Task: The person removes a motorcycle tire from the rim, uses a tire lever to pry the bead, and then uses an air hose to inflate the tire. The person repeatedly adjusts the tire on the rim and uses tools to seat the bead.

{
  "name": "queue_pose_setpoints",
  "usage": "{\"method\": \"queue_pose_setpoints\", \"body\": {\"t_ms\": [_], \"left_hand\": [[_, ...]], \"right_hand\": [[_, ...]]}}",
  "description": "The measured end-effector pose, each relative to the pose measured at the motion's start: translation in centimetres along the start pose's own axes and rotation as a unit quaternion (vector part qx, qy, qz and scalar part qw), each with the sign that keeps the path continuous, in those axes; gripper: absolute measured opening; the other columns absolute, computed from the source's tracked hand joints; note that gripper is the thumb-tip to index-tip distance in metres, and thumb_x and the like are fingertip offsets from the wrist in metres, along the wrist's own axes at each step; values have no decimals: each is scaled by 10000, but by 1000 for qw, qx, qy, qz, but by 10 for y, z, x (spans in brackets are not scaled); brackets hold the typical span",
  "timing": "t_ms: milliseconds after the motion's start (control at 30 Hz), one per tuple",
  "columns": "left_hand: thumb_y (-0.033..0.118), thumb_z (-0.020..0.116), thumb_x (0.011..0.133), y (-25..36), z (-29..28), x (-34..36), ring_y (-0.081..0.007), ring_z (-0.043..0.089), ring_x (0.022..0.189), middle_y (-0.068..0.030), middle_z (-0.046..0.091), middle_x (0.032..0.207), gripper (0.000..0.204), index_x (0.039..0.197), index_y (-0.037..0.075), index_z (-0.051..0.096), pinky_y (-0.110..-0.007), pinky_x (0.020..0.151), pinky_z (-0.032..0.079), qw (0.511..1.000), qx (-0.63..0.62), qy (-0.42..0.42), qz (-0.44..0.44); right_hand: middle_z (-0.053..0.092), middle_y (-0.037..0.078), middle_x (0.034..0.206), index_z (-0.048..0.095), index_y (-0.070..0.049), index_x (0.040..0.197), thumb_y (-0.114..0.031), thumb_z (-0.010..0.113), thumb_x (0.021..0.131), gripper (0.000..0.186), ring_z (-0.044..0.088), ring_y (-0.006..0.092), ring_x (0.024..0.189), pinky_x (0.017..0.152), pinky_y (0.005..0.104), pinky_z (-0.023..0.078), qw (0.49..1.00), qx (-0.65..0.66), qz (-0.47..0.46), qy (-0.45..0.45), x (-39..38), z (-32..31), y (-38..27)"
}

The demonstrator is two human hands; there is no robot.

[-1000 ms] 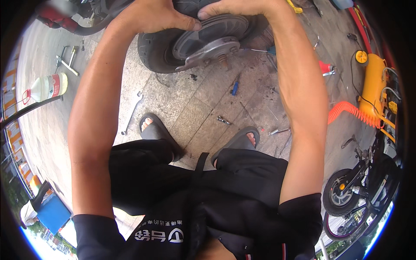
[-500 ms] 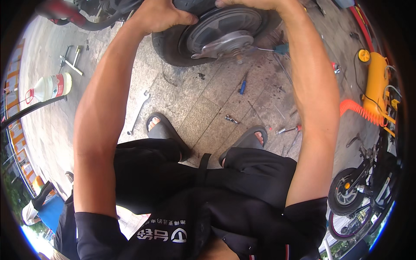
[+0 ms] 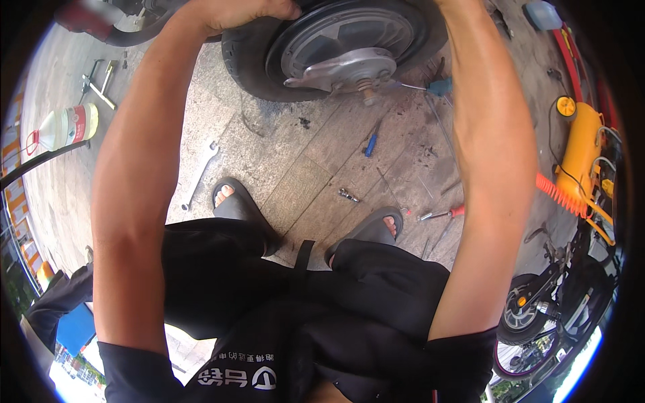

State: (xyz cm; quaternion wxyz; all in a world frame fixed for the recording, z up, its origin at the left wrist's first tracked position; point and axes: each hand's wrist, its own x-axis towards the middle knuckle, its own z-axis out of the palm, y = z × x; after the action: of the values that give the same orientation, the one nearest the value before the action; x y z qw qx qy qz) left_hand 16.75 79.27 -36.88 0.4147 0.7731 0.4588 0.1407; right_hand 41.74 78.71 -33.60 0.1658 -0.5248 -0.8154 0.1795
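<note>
A scooter-type wheel (image 3: 347, 41) with a black tyre (image 3: 246, 70) stands at the top of the head view. Its metal hub carries a silver brake plate (image 3: 346, 69) and a threaded axle end (image 3: 367, 94) facing me. My left hand (image 3: 252, 9) is closed on the tyre's upper left side, the thumb pressed along the rubber and the other fingers hidden. On the right, my forearm reaches up past the wheel, and that hand lies beyond the top edge. Beside the axle, a screwdriver with a teal handle (image 3: 440, 87) points at the hub.
On the paving lie an open-end wrench (image 3: 200, 176), a blue-handled screwdriver (image 3: 371, 144), a small socket piece (image 3: 349, 195) and a red-handled tool (image 3: 457, 211). A clear jug (image 3: 64, 127) stands left. A yellow air tank (image 3: 582, 151) with an orange coiled hose (image 3: 563, 195) stands right.
The wheel sits slightly lower and larger in view. My right fingers, seen on the tyre's top before, have left the picture. My left hand keeps its hold while moving up and left in view.
</note>
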Motion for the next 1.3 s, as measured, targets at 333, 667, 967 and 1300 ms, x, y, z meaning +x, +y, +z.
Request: {"method": "queue_pose_setpoints", "body": {"t_ms": [333,667,967,1300], "left_hand": [[191,866,694,-8,-6,3,-199,663,1017,-94,726,1067,578,1199,-23,684,-338,945,508,998,-20,23,-62],[150,882,771,-1,3,6,-192,657,1067,-102,712,1146,605,1288,-44,635,-339,974,516,991,-118,55,-41],[173,894,784,5,3,5,-189,654,1073,-98,712,1146,607,1285,-46,631,-343,974,516,988,-141,44,-40],[302,891,764,-17,4,9,-238,707,1007,-143,746,1090,654,1275,-32,654,-343,938,536,996,-15,86,3]], "right_hand": [[775,156,1043,768,-12,1095,-418,926,656,619,734,250,943,877,366,562,993,63,17,-103,28,-9,-10],[776,143,1074,766,-37,1148,-470,925,662,670,729,240,978,897,360,552,988,56,35,-142,35,-18,3],[759,174,1134,748,-15,1172,-516,920,638,752,724,279,1034,927,373,551,989,38,48,-133,36,-18,7],[735,225,1164,734,-10,1178,-662,828,712,807,693,335,1111,972,400,536,998,29,-17,-53,39,2,24]]}}
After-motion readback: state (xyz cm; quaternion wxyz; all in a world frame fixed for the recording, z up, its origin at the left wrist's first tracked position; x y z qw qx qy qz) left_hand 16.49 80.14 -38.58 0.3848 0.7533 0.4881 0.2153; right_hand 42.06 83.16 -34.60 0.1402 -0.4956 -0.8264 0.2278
